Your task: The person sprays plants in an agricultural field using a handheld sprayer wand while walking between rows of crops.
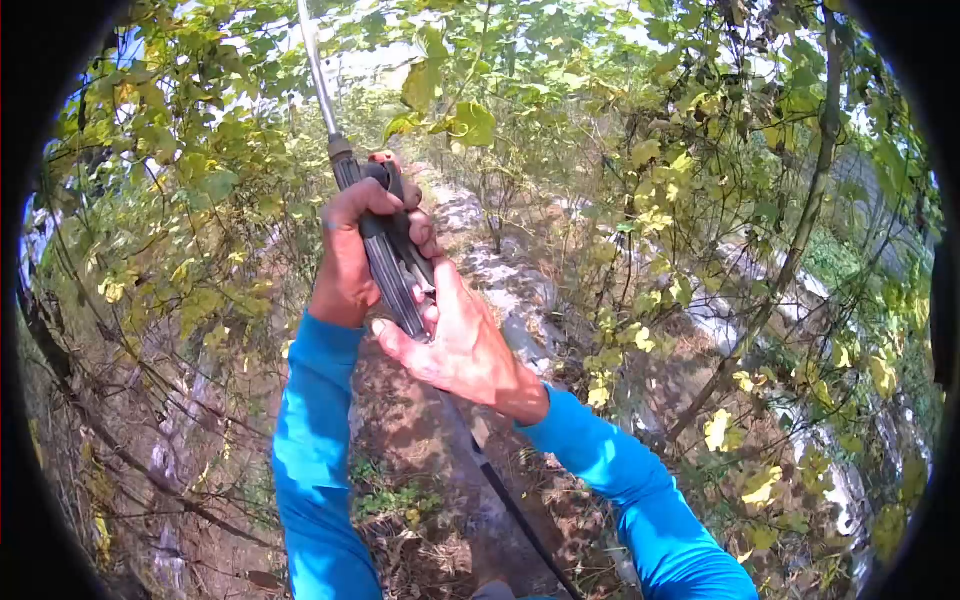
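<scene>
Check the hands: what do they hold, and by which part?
Both grip a spray lance by its dark ribbed handle: the left hand high, just below the metal tube, the right hand lower. A hose trails from the bottom.

Two hands (400, 290); one spray lance (385, 250); one hose (515, 510); two blue sleeves (315, 450)
</scene>
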`<state>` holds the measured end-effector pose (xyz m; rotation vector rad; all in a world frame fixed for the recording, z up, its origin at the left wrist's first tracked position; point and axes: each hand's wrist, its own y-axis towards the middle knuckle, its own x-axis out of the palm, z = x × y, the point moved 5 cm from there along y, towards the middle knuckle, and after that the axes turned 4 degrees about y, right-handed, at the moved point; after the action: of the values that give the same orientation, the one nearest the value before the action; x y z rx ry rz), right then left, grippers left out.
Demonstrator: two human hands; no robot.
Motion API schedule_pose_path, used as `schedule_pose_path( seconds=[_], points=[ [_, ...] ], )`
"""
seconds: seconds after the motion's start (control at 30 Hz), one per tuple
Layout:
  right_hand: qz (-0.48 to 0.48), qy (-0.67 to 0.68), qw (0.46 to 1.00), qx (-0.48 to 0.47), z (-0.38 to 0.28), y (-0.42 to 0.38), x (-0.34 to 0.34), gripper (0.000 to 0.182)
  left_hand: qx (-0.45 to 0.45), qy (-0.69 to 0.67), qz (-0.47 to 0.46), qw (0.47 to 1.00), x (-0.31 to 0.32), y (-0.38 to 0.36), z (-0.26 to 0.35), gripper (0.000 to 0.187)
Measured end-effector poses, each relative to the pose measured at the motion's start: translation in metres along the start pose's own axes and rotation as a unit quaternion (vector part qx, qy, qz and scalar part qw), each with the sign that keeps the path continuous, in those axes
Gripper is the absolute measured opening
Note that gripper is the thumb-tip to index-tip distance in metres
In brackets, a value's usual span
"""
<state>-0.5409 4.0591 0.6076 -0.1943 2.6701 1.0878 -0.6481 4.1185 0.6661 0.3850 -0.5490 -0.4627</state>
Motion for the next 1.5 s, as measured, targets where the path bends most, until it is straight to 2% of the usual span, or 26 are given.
schedule_pose_path(
  seconds=[0.03,0.1,0.17,0.2,0.33,0.4,0.47,0.5,0.57,0.67,0.7,0.77,0.83,0.87,0.93,0.97,1.03,1.07,1.13,1.17,1.23,1.27,1.3,1.37,1.4,1.5],
  points=[
    [-0.032,-0.004,0.999,0.041,0.0,0.016,0.001,0.068,-0.021,-0.006,0.021,1.0,-0.011,0.014,0.006,0.023],
    [-0.059,-0.013,0.994,0.091,0.015,0.044,0.006,0.069,-0.031,0.024,-0.033,0.999,-0.021,0.041,0.019,0.025],
    [0.023,-0.069,0.995,-0.065,0.017,0.073,0.007,0.072,-0.036,0.027,-0.056,0.997,-0.028,0.07,0.034,0.028],
    [0.023,-0.043,0.996,-0.078,0.013,0.083,0.003,0.074,-0.045,0.051,-0.089,0.994,-0.022,0.076,0.042,0.024],
    [-0.018,-0.067,0.997,-0.042,0.015,0.119,0.002,0.085,-0.006,0.038,-0.139,0.989,-0.029,0.115,0.063,0.029],
    [-0.001,-0.052,0.993,-0.103,0.017,0.122,0.008,0.094,-0.001,0.044,-0.138,0.989,-0.041,0.125,0.065,0.034],
    [0.011,-0.06,0.993,-0.103,0.03,0.123,0.018,0.095,0.006,0.062,-0.116,0.991,-0.026,0.121,0.063,0.035],
    [0.017,-0.072,0.991,-0.11,0.034,0.124,0.02,0.097,-0.001,0.069,-0.17,0.983,-0.028,0.129,0.06,0.044],
    [0.027,-0.11,0.987,-0.113,0.04,0.122,0.025,0.099,0.027,0.043,-0.149,0.988,-0.041,0.13,0.059,0.048],
    [0.088,-0.102,0.968,-0.213,0.047,0.122,0.03,0.1,0.021,0.022,-0.144,0.989,-0.054,0.131,0.06,0.04],
    [0.086,-0.095,0.968,-0.214,0.046,0.123,0.03,0.1,0.022,0.027,-0.139,0.99,-0.058,0.129,0.061,0.04],
    [0.004,-0.028,0.991,-0.128,0.051,0.127,0.033,0.101,0.026,0.082,-0.048,0.995,-0.074,0.127,0.066,0.041],
    [0.013,-0.038,0.995,-0.095,0.057,0.123,0.044,0.099,0.079,0.135,-0.063,0.986,-0.112,0.135,0.068,0.041],
    [0.023,-0.061,0.996,-0.061,0.061,0.122,0.044,0.098,0.198,0.22,0.026,0.955,-0.129,0.137,0.076,0.039],
    [-0.011,-0.036,0.998,-0.052,0.063,0.132,0.034,0.1,0.312,0.304,0.114,0.893,-0.119,0.131,0.089,0.036],
    [-0.045,-0.015,0.998,-0.045,0.065,0.139,0.029,0.102,0.208,0.253,0.074,0.942,-0.112,0.135,0.088,0.034],
    [-0.083,0.01,0.996,-0.042,0.067,0.148,0.021,0.104,0.103,0.203,0.039,0.973,-0.085,0.136,0.079,0.033],
    [-0.076,0.046,0.994,-0.065,0.066,0.15,0.015,0.103,0.111,0.214,0.024,0.97,-0.069,0.138,0.073,0.032],
    [-0.002,0.086,0.994,-0.061,0.076,0.148,0.008,0.086,0.097,0.202,0.051,0.973,-0.056,0.145,0.058,0.033],
    [-0.006,0.093,0.994,-0.063,0.083,0.151,0.008,0.086,0.149,0.307,0.084,0.936,-0.055,0.143,0.059,0.037],
    [-0.059,0.169,0.982,-0.064,0.09,0.163,0.005,0.077,0.118,0.353,0.082,0.925,-0.056,0.141,0.051,0.043],
    [-0.093,0.177,0.98,-0.028,0.096,0.166,0.007,0.077,0.127,0.342,0.121,0.923,-0.058,0.147,0.049,0.05],
    [-0.098,0.182,0.978,-0.03,0.096,0.169,0.008,0.077,0.054,0.323,0.156,0.932,-0.065,0.15,0.047,0.054],
    [-0.08,0.17,0.982,-0.037,0.098,0.176,0.007,0.065,0.097,0.368,0.136,0.914,-0.063,0.148,0.047,0.056],
    [-0.1,0.219,0.97,-0.036,0.093,0.175,-0.001,0.056,0.097,0.356,0.158,0.916,-0.059,0.146,0.046,0.056],
    [-0.143,0.241,0.96,-0.022,0.093,0.177,0.0,0.05,0.112,0.331,0.131,0.928,-0.071,0.15,0.044,0.056]
  ],
)
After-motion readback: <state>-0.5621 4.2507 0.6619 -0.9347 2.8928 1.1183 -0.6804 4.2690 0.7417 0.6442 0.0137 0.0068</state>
